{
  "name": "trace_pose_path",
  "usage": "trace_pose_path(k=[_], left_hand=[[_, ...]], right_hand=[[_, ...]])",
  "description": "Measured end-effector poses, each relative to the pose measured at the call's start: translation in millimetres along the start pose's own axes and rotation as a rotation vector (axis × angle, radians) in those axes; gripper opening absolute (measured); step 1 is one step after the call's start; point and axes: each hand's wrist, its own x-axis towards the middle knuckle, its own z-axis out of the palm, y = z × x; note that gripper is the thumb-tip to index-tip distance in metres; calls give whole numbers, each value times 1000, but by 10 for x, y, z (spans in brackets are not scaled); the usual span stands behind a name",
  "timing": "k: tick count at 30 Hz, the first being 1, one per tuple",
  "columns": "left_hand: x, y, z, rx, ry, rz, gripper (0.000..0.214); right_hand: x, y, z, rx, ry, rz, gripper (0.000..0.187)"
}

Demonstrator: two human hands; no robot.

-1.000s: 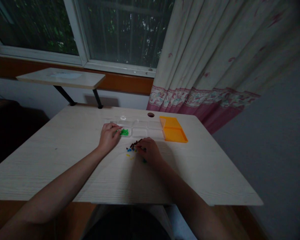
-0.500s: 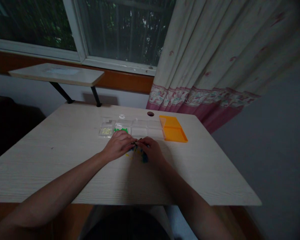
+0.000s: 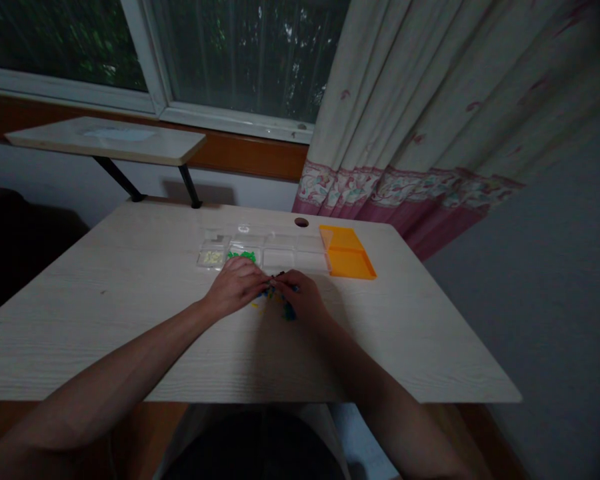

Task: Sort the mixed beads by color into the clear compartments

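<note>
My left hand [image 3: 236, 287] and my right hand [image 3: 301, 292] meet at the fingertips over a small pile of blue, yellow and dark pieces [image 3: 287, 311] on the table. Both hands are closed in a pinch; whatever is between the fingertips is too small to make out. Just beyond them lies a clear plastic compartment box [image 3: 279, 259]. Its front left compartment holds pale yellowish pieces [image 3: 212, 257], and the one beside it holds green pieces [image 3: 242, 256], partly hidden by my left hand.
Two orange trays or lids [image 3: 351, 263] lie to the right of the box. A round cable hole [image 3: 301, 223] is in the table [image 3: 170, 347] near its back edge. A raised shelf [image 3: 110, 140] on black legs stands at the back left, and a curtain [image 3: 380, 133] hangs behind.
The view has tilted slightly, so the scene sits a little higher. Both hands stay together over the pile, with only small finger movement.
</note>
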Motion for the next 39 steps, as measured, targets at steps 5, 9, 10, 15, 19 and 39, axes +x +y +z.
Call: trace_pose_path(k=[5, 9, 10, 15, 19, 39], left_hand=[[3, 3, -8, 9, -12, -18, 20], [12, -33, -31, 0, 43, -81, 20], [14, -56, -32, -2, 76, -108, 19], [18, -206, -27, -20, 189, -245, 19], [18, -285, -27, -19, 249, -322, 20], [-51, -524, 0, 56, 286, -433, 26]], right_hand=[[7, -31, -42, -158, -34, -161, 21], [5, -17, -115, -339, -127, -245, 12], [1, -11, -129, -388, -152, -250, 11], [-22, -11, -136, -501, -234, -261, 10], [-21, -13, -113, -513, -237, -264, 12], [31, -52, -135, -357, -25, -105, 8]])
